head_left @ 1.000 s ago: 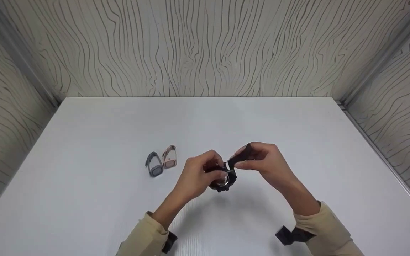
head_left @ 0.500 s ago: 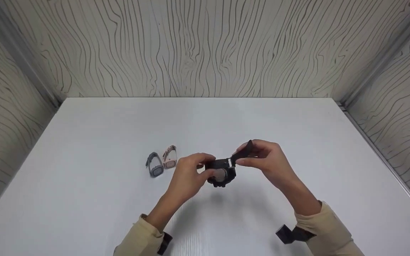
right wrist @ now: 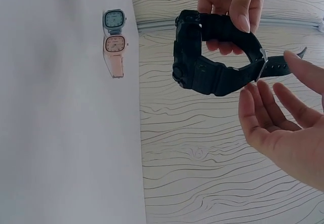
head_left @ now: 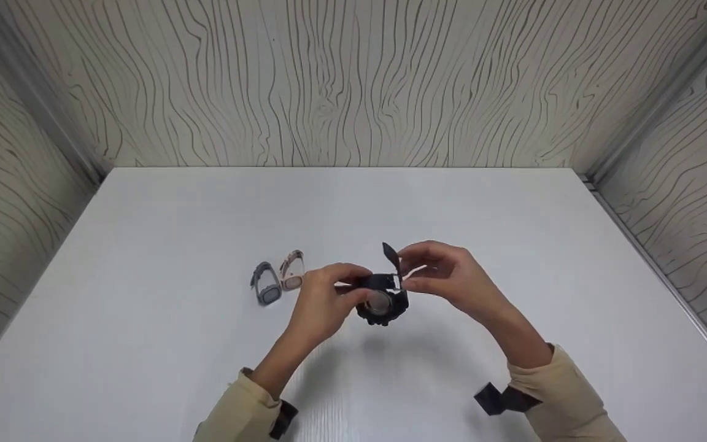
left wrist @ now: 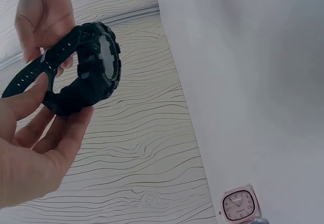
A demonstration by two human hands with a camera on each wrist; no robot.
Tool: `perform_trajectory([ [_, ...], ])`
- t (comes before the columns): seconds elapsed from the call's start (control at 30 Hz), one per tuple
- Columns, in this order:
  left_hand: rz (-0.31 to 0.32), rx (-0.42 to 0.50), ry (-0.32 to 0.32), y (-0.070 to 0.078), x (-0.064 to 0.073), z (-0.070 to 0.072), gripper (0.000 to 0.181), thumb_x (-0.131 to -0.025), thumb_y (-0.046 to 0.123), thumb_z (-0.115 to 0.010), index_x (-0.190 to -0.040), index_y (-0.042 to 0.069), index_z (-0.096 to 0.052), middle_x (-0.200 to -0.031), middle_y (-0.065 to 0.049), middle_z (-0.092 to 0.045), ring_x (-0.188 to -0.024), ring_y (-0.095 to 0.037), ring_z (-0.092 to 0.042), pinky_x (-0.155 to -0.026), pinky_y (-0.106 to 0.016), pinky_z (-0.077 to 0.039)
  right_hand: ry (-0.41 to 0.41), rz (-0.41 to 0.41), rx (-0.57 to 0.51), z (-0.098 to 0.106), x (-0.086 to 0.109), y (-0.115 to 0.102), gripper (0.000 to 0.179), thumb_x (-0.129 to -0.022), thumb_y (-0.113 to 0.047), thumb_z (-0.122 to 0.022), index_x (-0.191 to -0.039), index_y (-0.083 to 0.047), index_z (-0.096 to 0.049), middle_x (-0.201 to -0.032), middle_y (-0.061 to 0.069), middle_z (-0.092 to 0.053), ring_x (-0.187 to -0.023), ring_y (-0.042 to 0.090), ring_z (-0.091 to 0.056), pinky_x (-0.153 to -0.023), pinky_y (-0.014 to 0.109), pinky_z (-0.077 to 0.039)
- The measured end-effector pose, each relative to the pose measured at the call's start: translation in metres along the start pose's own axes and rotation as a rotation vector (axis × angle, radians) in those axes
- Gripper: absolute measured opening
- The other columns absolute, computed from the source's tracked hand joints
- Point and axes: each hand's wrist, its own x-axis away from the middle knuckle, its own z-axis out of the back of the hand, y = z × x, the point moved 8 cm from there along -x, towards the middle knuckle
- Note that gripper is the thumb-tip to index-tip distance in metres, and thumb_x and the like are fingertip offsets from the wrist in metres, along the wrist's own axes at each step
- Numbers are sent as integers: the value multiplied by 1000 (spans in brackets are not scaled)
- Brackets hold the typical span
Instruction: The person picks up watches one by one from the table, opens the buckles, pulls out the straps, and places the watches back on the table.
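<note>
A chunky black wristwatch (head_left: 384, 316) is held above the table, its strap looped round to the buckle (right wrist: 262, 65). My left hand (head_left: 320, 301) grips the strap on the left, thumb on the outside in the left wrist view. At the buckle, my right hand (head_left: 458, 279) holds the strap with curled fingers, its thumb against the free strap end (right wrist: 278, 66). In the head view that strap end (head_left: 392, 255) stands upright beside the right fingertips. The round case (left wrist: 90, 62) shows its dark, bulky edge in the left wrist view.
Left of the hands, a grey-blue watch (head_left: 270, 295) and a pink watch (head_left: 293, 282) lie side by side on the white table (head_left: 145, 319). Wood-patterned panels (head_left: 353, 86) rise behind and at both sides. Small black devices are strapped at both sleeves.
My left hand has shifted left from the case onto the strap. The free strap end has swung from leaning right to upright, and my right fingers have moved slightly left towards the buckle.
</note>
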Motion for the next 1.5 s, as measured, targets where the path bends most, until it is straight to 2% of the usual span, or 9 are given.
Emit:
perform_trajectory([
  [0.2, 30, 45, 8, -2, -1, 3, 20, -79, 2, -69, -99, 0, -67, -92, -9, -65, -90, -19, -62, -76, -22, -51, -66, -43, 71, -3, -1, 10, 34, -81, -6, -68, -112, 3, -59, -100, 17, -60, -90, 37, -60, -79, 35, -51],
  [0.37, 44, 49, 14, -3, -2, 4, 21, -79, 7, -70, -100, 1, -66, -92, -8, -65, -90, -18, -61, -76, -21, -51, -70, -15, 101, -5, -3, 10, 26, -80, -4, -68, -105, 5, -64, -98, 17, -60, -86, 34, -61, -76, 33, -52],
  [0.67, 64, 34, -6, -4, -2, 3, 23, -80, 5, -69, -102, 0, -64, -97, -9, -64, -94, -19, -60, -78, -22, -50, -39, -5, 117, -5, -4, 11, 23, -79, -2, -69, -100, 4, -65, -95, 17, -61, -86, 30, -62, -77, 33, -52],
  [0.97, 46, 4, -8, -3, 0, 2, 26, -79, 2, -69, -104, 0, -64, -99, -9, -63, -96, -21, -60, -82, -26, -50, 5, 72, 157, -4, -3, 7, 19, -77, -2, -71, -95, 1, -67, -90, 12, -63, -83, 23, -62, -78, 34, -51],
  [1.37, 45, -8, 18, -4, 1, 2, 24, -78, 3, -69, -101, 0, -65, -97, -10, -64, -95, -21, -61, -80, -25, -50, 56, 27, 221, -3, -2, 8, 18, -75, -6, -73, -93, -4, -70, -87, 8, -63, -82, 21, -62, -78, 31, -51],
  [1.5, 47, 13, 18, -5, 1, 1, 23, -79, 3, -69, -102, 0, -65, -97, -10, -64, -95, -21, -61, -80, -24, -50, 70, 23, 233, -3, -1, 7, 18, -74, -5, -73, -92, -4, -70, -87, 7, -63, -81, 20, -62, -78, 31, -50],
])
